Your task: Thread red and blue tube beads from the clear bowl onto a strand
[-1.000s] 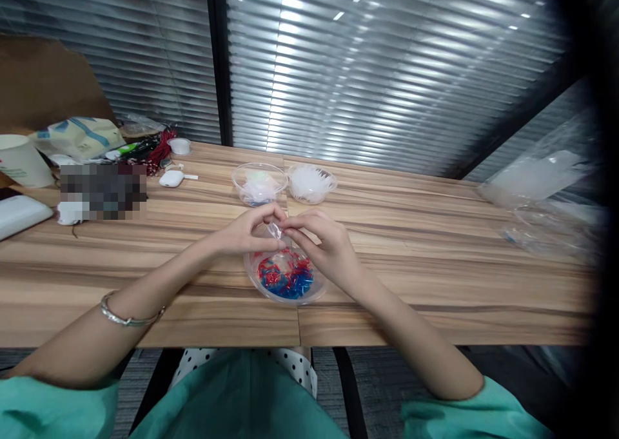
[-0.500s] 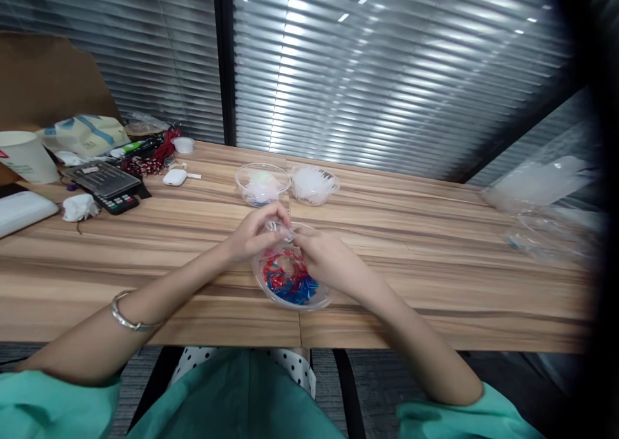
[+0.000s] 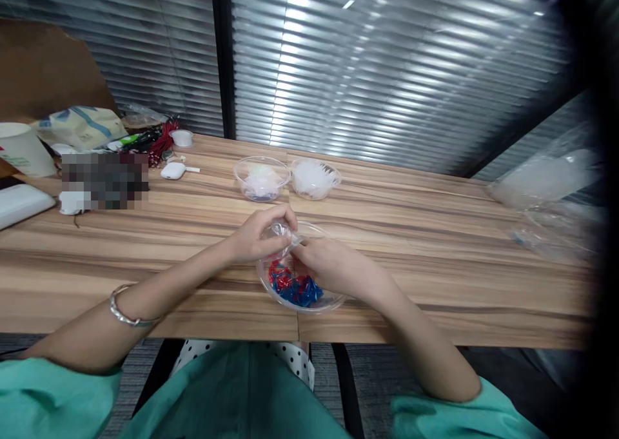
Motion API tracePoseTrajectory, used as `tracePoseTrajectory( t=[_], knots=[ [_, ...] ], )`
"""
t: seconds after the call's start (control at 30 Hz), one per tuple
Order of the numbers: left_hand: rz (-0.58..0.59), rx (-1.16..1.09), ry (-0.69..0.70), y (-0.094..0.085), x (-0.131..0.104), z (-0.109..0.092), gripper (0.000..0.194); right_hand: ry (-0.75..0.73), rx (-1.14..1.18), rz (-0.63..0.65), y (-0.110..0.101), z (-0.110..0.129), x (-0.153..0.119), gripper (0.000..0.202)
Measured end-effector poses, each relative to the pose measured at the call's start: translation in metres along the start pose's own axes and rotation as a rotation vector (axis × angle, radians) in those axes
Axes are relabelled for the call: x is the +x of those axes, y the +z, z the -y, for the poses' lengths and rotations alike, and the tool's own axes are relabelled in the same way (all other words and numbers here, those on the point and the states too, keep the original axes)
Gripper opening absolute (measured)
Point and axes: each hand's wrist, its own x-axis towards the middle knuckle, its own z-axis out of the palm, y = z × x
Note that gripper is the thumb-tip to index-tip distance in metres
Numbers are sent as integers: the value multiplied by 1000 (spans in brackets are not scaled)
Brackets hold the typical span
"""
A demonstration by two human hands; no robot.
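Observation:
A clear plastic bag (image 3: 279,231) is bunched in my left hand (image 3: 258,234), whose fingers curl round it above the far left rim of a clear round bowl (image 3: 333,305). Small red pieces (image 3: 280,275) and blue pieces (image 3: 300,292) lie inside the bowl. My right hand (image 3: 325,262) reaches over the bowl with its fingers pinched together at the bag's edge. Whether those fingertips hold the bag or a small piece is hidden.
Behind the bowl stand two clear tubs, one with pale bags (image 3: 261,184), one with white pieces (image 3: 314,180). A white earbud case (image 3: 173,170), a paper cup (image 3: 26,150) and red wires (image 3: 162,144) are at the left. Clear plastic bags (image 3: 551,175) lie far right.
The bowl has shifted slightly to the right and the pieces in it lie differently. The bag in my left hand looks more opened out. Both hands stay close together over the bowl.

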Motion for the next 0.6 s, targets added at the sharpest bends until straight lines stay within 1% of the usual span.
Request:
tracePoseTrajectory(
  t=[0.13, 0.27, 0.37, 0.5, 0.53, 0.6],
  knots=[
    [12, 15, -14, -1, -1, -1, 26, 3, 56, -27, 2, -2, 1, 20],
    [12, 9, -37, -1, -2, -2, 25, 0, 161, -44, 0, -3, 3, 21],
    [-4, -19, -46, -2, -3, 0, 25, 6, 268, -95, -3, -5, 6, 22],
    [-77, -91, -65, -3, -5, 9, 29, 82, 404, -251, 0, -8, 13, 22],
    [-96, -110, -71, -3, -6, 12, 31, 100, 480, -311, 1, -9, 15, 22],
    [-124, -136, -83, -4, -8, 17, 34, 124, 743, -455, 5, -12, 19, 18]
  ],
)
